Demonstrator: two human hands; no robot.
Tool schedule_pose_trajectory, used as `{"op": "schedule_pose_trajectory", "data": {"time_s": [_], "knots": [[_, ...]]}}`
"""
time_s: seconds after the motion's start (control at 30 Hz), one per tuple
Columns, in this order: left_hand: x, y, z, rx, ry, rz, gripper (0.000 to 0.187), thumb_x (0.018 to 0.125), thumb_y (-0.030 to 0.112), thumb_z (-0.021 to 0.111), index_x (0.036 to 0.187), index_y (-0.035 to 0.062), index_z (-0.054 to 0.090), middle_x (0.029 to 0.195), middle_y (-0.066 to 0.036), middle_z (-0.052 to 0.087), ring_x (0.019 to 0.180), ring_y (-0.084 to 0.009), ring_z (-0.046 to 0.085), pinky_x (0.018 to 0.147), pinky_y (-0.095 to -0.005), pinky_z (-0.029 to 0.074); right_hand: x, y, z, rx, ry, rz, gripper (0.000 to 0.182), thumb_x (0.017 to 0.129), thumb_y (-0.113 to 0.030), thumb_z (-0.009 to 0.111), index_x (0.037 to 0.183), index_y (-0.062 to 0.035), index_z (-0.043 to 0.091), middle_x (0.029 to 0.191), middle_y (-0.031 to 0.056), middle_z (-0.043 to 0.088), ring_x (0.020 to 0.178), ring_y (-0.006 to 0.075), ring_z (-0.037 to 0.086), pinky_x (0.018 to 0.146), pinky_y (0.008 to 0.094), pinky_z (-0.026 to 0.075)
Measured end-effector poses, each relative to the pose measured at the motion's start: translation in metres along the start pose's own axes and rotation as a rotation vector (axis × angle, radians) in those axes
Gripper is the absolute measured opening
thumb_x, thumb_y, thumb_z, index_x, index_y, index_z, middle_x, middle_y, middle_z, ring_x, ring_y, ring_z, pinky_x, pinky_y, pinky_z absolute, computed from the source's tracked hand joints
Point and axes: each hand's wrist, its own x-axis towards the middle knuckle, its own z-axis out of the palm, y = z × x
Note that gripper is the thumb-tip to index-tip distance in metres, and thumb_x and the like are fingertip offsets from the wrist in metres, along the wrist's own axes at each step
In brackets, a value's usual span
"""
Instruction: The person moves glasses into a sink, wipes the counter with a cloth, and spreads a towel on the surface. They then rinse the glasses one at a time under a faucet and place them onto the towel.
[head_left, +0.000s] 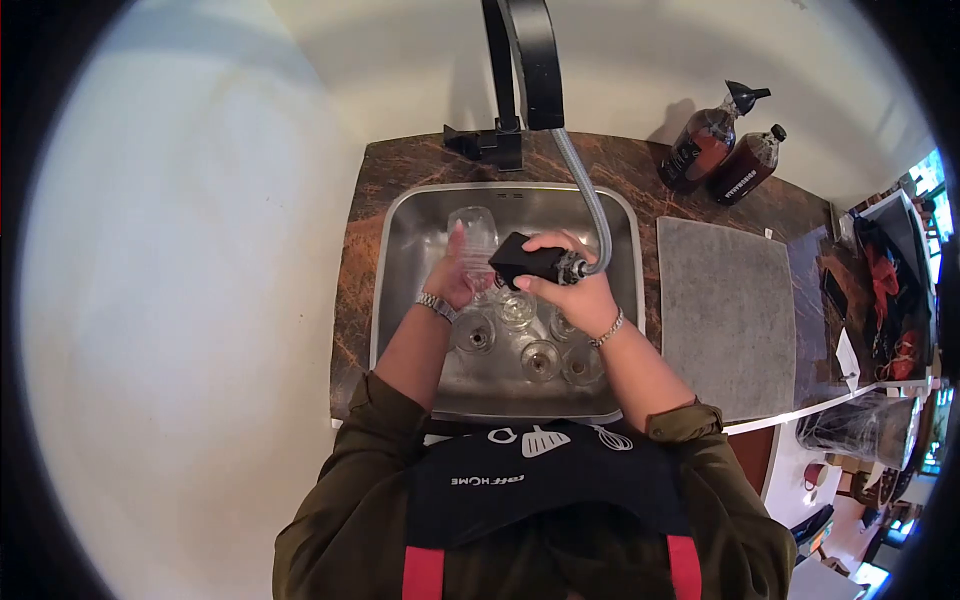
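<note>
My left hand point(456, 277) is closed around a clear drinking glass point(473, 226), tilted over the sink point(465, 385). In my right hand point(588, 295) is the black pull-out faucet spray head point(524, 260), its outlet end close beside the glass. A grey braided hose point(592, 195) runs from the spray head up to the black faucet point(541, 70). Below my hands, several clear glasses point(540, 360) sit on the basin floor, some partly hidden by my right hand and wrist. Water between the spray head and the glass is hard to make out.
A grey drying mat point(725, 320) lies on the brown stone-patterned counter point(645, 155) right of the sink. Behind it stand a bottle with a black funnel point(703, 145) and a second dark bottle point(748, 165). A white wall point(180, 300) borders the left side.
</note>
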Motion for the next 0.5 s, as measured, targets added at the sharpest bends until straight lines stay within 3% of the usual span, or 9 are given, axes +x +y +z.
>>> {"op": "schedule_pose_trajectory", "data": {"time_s": [0.03, 0.1, 0.13, 0.2, 0.23, 0.3, 0.33, 0.4, 0.5], "knots": [[-0.009, 0.005, 0.012, 0.000, 0.002, 0.005, 0.080, 0.081, 0.066, 0.054, 0.135, 0.0105, 0.034, 0.118, -0.010, 0.052, 0.087, -0.0235, 0.060, 0.069, -0.0349, 0.053, -0.005, -0.001, -0.001, 0.005, 0.020, 0.023, 0.038, 0.066, -0.012, 0.081, 0.098, -0.0071, 0.062, 0.101, 0.0072, 0.060, 0.096, 0.0201, 0.058, 0.087, 0.0319, 0.044], [-0.025, 0.015, 0.033, 0.227, 0.208, 0.317, 0.072, 0.082, 0.053, 0.065, 0.133, 0.0111, 0.036, 0.120, -0.011, 0.050, 0.093, -0.0229, 0.060, 0.075, -0.0346, 0.052, -0.014, -0.001, -0.002, 0.176, 0.085, 0.200, 0.039, 0.065, -0.012, 0.081, 0.098, -0.0067, 0.062, 0.098, 0.0070, 0.060, 0.094, 0.0200, 0.059, 0.086, 0.0318, 0.045], [-0.025, 0.018, 0.033, 0.227, 0.210, 0.318, 0.072, 0.082, 0.053, 0.065, 0.133, 0.0111, 0.036, 0.120, -0.011, 0.050, 0.093, -0.0229, 0.060, 0.075, -0.0346, 0.052, -0.018, -0.001, -0.005, 0.177, 0.084, 0.200, 0.039, 0.065, -0.012, 0.081, 0.098, -0.0067, 0.062, 0.098, 0.0070, 0.060, 0.094, 0.0200, 0.059, 0.086, 0.0318, 0.045], [-0.024, 0.024, 0.031, 0.455, 0.192, 0.487, 0.074, 0.073, 0.033, 0.079, 0.129, 0.0074, 0.038, 0.121, -0.008, 0.051, 0.101, -0.0208, 0.055, 0.078, -0.0353, 0.049, -0.026, -0.005, -0.014, 0.007, 0.039, 0.083, 0.040, 0.065, -0.011, 0.082, 0.098, -0.0051, 0.062, 0.098, 0.0070, 0.061, 0.093, 0.0189, 0.059, 0.086, 0.0315, 0.045], [-0.021, 0.022, 0.027, 0.458, 0.191, 0.486, 0.074, 0.073, 0.033, 0.079, 0.129, 0.0074, 0.038, 0.121, -0.008, 0.051, 0.101, -0.0208, 0.055, 0.078, -0.0353, 0.049, -0.029, -0.008, -0.019, -0.041, 0.023, 0.075, 0.040, 0.065, -0.010, 0.081, 0.099, -0.0043, 0.061, 0.100, 0.0072, 0.062, 0.094, 0.0177, 0.059, 0.086, 0.0315, 0.045], [-0.015, 0.016, 0.022, 1.000, 0.140, 0.654, 0.085, 0.063, 0.012, 0.085, 0.132, 0.0113, 0.036, 0.122, -0.008, 0.050, 0.111, -0.0242, 0.054, 0.090, -0.0375, 0.047, -0.031, -0.016, -0.024, -0.022, 0.056, 0.092, 0.040, 0.066, -0.010, 0.081, 0.099, -0.0043, 0.061, 0.101, 0.0076, 0.062, 0.094, 0.0172, 0.059, 0.086, 0.0315, 0.045], [-0.016, 0.015, 0.021, 1.002, 0.136, 0.652, 0.085, 0.063, 0.012, 0.085, 0.132, 0.0113, 0.036, 0.122, -0.008, 0.050, 0.111, -0.0242, 0.054, 0.090, -0.0375, 0.047, -0.032, -0.021, -0.027, -0.002, 0.089, 0.111, 0.039, 0.066, -0.010, 0.081, 0.099, -0.0043, 0.061, 0.102, 0.0080, 0.062, 0.095, 0.0167, 0.059, 0.087, 0.0316, 0.045], [-0.021, 0.010, 0.019, 1.449, 0.060, 0.768, 0.092, 0.056, 0.008, 0.087, 0.132, 0.0110, 0.036, 0.124, -0.009, 0.051, 0.116, -0.0264, 0.051, 0.097, -0.0360, 0.043, -0.032, -0.029, -0.032, 0.039, 0.079, 0.117, 0.040, 0.066, -0.010, 0.081, 0.099, -0.0039, 0.061, 0.103, 0.0080, 0.063, 0.096, 0.0166, 0.059, 0.088, 0.0314, 0.045], [-0.019, -0.002, 0.005, 1.596, 0.067, 0.945, 0.092, 0.052, 0.009, 0.086, 0.131, 0.0118, 0.038, 0.127, -0.012, 0.050, 0.117, -0.0291, 0.050, 0.100, -0.0355, 0.041, -0.037, -0.039, -0.041, 0.087, -0.034, 0.134, 0.038, 0.067, -0.008, 0.079, 0.099, -0.0046, 0.060, 0.104, 0.0079, 0.058, 0.101, 0.0205, 0.056, 0.092, 0.0314, 0.041]]}}
